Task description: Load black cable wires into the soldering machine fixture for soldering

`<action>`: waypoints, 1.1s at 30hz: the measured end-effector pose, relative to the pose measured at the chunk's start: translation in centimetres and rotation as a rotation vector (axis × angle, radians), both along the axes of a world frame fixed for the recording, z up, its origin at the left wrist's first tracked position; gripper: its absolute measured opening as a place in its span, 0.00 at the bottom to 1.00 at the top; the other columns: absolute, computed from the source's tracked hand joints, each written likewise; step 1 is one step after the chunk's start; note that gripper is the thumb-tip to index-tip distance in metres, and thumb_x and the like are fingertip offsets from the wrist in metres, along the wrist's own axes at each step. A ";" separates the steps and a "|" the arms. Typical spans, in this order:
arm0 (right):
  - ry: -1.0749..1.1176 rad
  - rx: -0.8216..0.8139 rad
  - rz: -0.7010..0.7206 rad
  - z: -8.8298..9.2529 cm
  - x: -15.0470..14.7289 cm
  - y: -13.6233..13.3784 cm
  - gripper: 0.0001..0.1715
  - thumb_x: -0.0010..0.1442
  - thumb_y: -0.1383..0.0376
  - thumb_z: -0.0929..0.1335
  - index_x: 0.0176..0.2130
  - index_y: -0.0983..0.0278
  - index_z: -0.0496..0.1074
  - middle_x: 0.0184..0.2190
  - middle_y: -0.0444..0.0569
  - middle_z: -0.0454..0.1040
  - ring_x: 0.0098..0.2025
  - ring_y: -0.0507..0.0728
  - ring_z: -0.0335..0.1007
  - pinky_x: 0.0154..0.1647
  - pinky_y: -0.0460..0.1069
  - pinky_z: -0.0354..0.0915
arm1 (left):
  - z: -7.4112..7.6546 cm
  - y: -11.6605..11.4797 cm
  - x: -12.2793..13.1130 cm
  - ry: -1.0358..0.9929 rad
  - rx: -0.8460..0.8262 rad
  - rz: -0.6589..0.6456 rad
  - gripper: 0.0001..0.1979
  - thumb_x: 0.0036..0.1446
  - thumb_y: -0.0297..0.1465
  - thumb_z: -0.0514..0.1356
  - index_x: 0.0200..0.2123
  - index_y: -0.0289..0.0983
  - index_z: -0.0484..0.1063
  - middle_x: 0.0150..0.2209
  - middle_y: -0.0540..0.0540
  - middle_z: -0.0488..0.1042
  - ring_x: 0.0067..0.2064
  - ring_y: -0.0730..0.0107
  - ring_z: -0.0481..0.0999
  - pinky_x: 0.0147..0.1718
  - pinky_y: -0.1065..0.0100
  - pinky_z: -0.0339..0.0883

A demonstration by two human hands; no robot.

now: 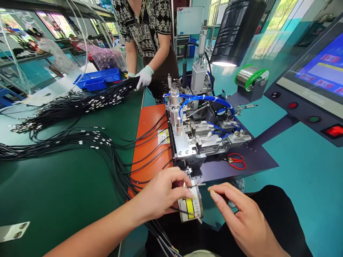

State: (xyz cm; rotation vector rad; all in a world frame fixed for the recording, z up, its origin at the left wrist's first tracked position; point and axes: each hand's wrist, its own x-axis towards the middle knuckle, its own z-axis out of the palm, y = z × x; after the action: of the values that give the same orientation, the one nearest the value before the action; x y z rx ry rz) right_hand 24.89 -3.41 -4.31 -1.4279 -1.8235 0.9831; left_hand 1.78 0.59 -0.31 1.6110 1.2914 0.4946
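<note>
The left hand (163, 194) pinches a thin black wire (197, 185) between thumb and forefinger. Its bare end sticks out past the fingertips. The wire's long axis runs 9 to 3 o'clock, tip toward 3. The right hand (241, 217) lies at 4 o'clock of the tip, its fingers loose and grasping nothing. The machine (203, 135) stands at 12 o'clock.

bright, sharp daylight from windows (281, 14) plus a lit lamp (235, 32) (edges bend, wide-angle).
</note>
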 end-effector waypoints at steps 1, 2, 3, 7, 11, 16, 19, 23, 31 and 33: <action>-0.004 0.018 -0.008 0.1 -0.1 0.2 0.09 0.69 0.58 0.64 0.45 0.54 0.74 0.40 0.42 0.74 0.41 0.52 0.73 0.41 0.45 0.67 | -0.1 0.2 0.1 -0.015 0.036 0.024 0.01 0.58 0.29 0.65 0.35 0.39 0.77 0.34 0.52 0.73 0.37 0.72 0.73 0.35 0.72 0.65; -0.007 0.035 -0.014 0.3 -0.2 0.4 0.09 0.69 0.58 0.64 0.45 0.53 0.73 0.40 0.42 0.74 0.42 0.52 0.73 0.41 0.44 0.67 | -0.1 0.4 0.1 -0.025 0.076 0.036 0.02 0.60 0.29 0.63 0.36 0.39 0.77 0.35 0.52 0.74 0.39 0.71 0.73 0.37 0.72 0.65; -0.010 0.048 -0.022 0.4 -0.3 0.6 0.09 0.69 0.58 0.64 0.45 0.53 0.73 0.40 0.42 0.74 0.42 0.52 0.73 0.42 0.44 0.67 | -0.1 0.5 0.2 -0.030 0.115 0.039 0.04 0.62 0.29 0.61 0.36 0.39 0.77 0.37 0.51 0.74 0.40 0.71 0.73 0.39 0.71 0.66; 0.004 0.103 -0.047 0.8 -1.0 1.5 0.09 0.69 0.60 0.65 0.48 0.54 0.71 0.41 0.43 0.74 0.43 0.53 0.72 0.43 0.45 0.68 | -0.6 0.3 0.3 0.046 0.238 0.072 0.08 0.65 0.30 0.58 0.34 0.37 0.76 0.34 0.50 0.73 0.36 0.71 0.72 0.36 0.70 0.64; 0.044 0.130 -0.032 0.5 -1.8 2.3 0.13 0.69 0.61 0.64 0.53 0.54 0.69 0.41 0.44 0.73 0.42 0.53 0.71 0.44 0.47 0.68 | -2.6 -0.3 0.3 0.117 0.388 0.039 0.10 0.66 0.31 0.56 0.34 0.37 0.75 0.32 0.48 0.70 0.35 0.69 0.69 0.34 0.68 0.62; 0.038 0.105 -0.009 0.0 -2.4 3.1 0.15 0.69 0.63 0.64 0.54 0.56 0.69 0.42 0.46 0.71 0.42 0.54 0.70 0.43 0.48 0.68 | -4.8 -0.7 0.2 0.152 0.538 0.009 0.10 0.68 0.31 0.53 0.37 0.36 0.73 0.32 0.47 0.68 0.34 0.69 0.67 0.33 0.68 0.62; 0.050 0.095 -0.016 -0.3 -2.6 3.2 0.15 0.68 0.63 0.64 0.54 0.56 0.69 0.42 0.46 0.71 0.42 0.55 0.70 0.43 0.49 0.68 | -4.8 -0.7 0.1 0.142 0.584 -0.006 0.11 0.68 0.31 0.53 0.37 0.36 0.73 0.31 0.47 0.68 0.33 0.69 0.67 0.32 0.68 0.61; 0.069 0.103 -0.018 -0.6 -2.8 3.2 0.15 0.68 0.64 0.65 0.54 0.56 0.69 0.43 0.47 0.71 0.42 0.55 0.69 0.44 0.49 0.68 | -4.6 -0.8 0.1 0.133 0.603 -0.015 0.12 0.69 0.30 0.51 0.35 0.35 0.72 0.30 0.47 0.66 0.31 0.70 0.66 0.31 0.68 0.60; 0.116 0.072 -0.022 -0.6 -3.2 3.3 0.13 0.67 0.64 0.66 0.52 0.57 0.71 0.42 0.47 0.71 0.41 0.55 0.69 0.42 0.49 0.68 | -4.8 -0.6 0.1 0.152 0.576 -0.033 0.14 0.70 0.30 0.49 0.30 0.36 0.66 0.29 0.48 0.64 0.31 0.70 0.63 0.31 0.68 0.58; 0.134 0.066 -0.018 -0.5 -3.3 3.4 0.13 0.68 0.64 0.65 0.52 0.57 0.71 0.42 0.47 0.71 0.42 0.55 0.69 0.43 0.50 0.68 | -4.7 -0.7 0.1 0.160 0.568 -0.041 0.14 0.70 0.30 0.49 0.30 0.36 0.65 0.29 0.48 0.64 0.31 0.70 0.63 0.32 0.68 0.58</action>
State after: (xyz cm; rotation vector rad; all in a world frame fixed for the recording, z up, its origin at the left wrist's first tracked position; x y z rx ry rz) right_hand 21.56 -0.03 -4.78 -1.3051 -1.7267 0.9761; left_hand 1.83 -0.06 -4.97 2.1776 1.3010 0.7685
